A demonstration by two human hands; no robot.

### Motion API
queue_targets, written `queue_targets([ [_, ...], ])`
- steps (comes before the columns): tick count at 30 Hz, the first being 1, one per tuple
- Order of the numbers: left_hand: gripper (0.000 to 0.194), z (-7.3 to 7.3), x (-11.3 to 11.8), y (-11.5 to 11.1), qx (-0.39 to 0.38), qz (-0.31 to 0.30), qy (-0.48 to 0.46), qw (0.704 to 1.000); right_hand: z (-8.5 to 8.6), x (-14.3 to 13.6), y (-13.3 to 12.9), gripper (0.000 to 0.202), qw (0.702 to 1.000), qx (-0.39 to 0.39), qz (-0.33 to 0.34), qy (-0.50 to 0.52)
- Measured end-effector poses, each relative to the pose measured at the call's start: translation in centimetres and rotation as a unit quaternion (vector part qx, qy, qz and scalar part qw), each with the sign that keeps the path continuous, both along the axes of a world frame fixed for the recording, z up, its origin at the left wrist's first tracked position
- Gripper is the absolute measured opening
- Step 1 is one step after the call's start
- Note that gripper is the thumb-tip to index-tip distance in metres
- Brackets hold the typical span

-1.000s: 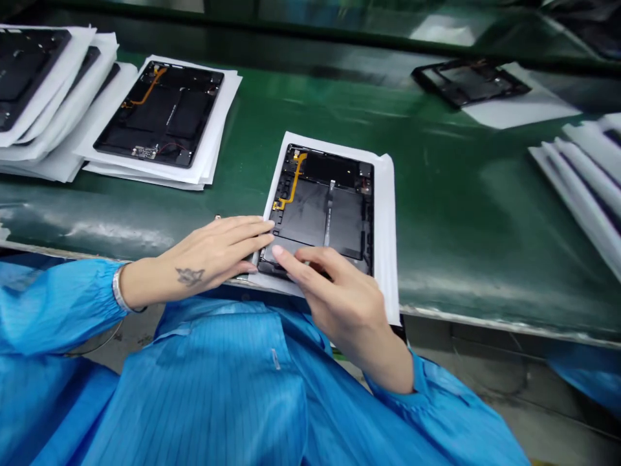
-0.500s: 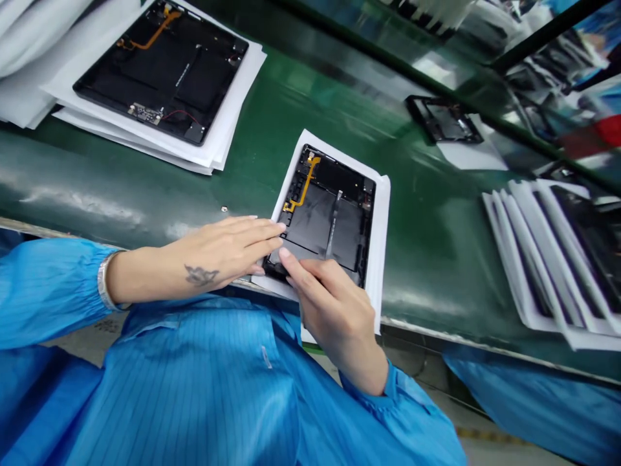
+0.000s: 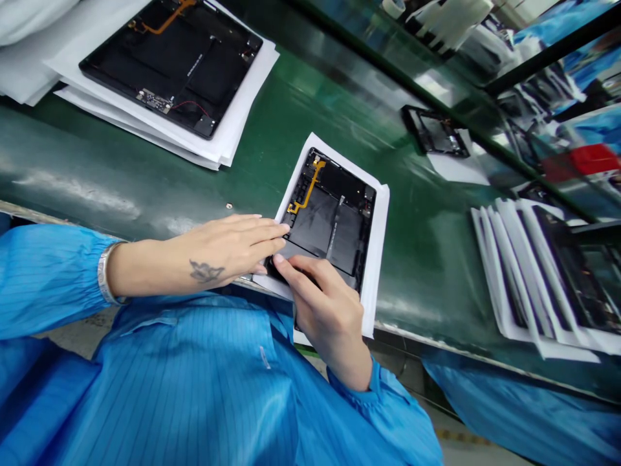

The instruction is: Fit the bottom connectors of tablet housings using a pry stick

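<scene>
An opened black tablet with a yellow flex cable lies back-up on a white foam sheet at the near edge of the green belt. My left hand rests flat, fingers together, with its fingertips against the tablet's near left corner. My right hand lies over the tablet's near edge, its forefinger pressing the lower left corner beside the left fingertips. Neither hand grips anything. The tablet's near edge is hidden under my right hand.
Another open tablet sits on stacked white sheets at the far left. A small dark frame on a sheet lies further along the belt. Several tablets on overlapping sheets are fanned at the right. A small screw lies near my left hand.
The view has swung right and tilted, so the belt now runs diagonally. My right hand has slid slightly left along the tablet's near edge. My left hand stays at the corner.
</scene>
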State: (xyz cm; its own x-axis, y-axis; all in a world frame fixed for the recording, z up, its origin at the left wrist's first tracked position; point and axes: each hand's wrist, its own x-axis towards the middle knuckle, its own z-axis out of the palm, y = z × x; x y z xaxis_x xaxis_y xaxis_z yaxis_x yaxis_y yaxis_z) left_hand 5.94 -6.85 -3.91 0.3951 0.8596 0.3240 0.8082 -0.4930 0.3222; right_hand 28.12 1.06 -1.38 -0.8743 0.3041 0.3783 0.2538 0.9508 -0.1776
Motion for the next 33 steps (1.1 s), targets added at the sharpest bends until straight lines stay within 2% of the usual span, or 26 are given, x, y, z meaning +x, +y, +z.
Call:
queue_targets([
  [6,0.041,-0.3,-0.1,0.0,-0.019,-0.002,-0.007,1.000,0.6,0.0,0.1,0.034,0.995,0.075,0.033,-0.054],
  [14,0.040,-0.2,-0.1,-0.1,0.025,0.006,0.003,1.000,3.2,-1.1,1.2,0.029,0.964,0.183,0.131,-0.139],
  [19,0.040,-0.8,0.0,-0.1,0.005,0.009,-0.005,1.000,3.6,-1.4,0.6,0.021,0.964,0.194,0.113,-0.146],
  [28,0.042,-0.7,0.1,-0.1,0.005,0.010,0.007,1.000,3.9,-1.7,0.5,0.027,0.959,0.204,0.112,-0.160],
  [33,0.044,-0.9,0.0,-0.1,0.013,0.005,0.020,1.000,3.2,-1.7,0.6,0.024,0.963,0.208,0.100,-0.141],
])
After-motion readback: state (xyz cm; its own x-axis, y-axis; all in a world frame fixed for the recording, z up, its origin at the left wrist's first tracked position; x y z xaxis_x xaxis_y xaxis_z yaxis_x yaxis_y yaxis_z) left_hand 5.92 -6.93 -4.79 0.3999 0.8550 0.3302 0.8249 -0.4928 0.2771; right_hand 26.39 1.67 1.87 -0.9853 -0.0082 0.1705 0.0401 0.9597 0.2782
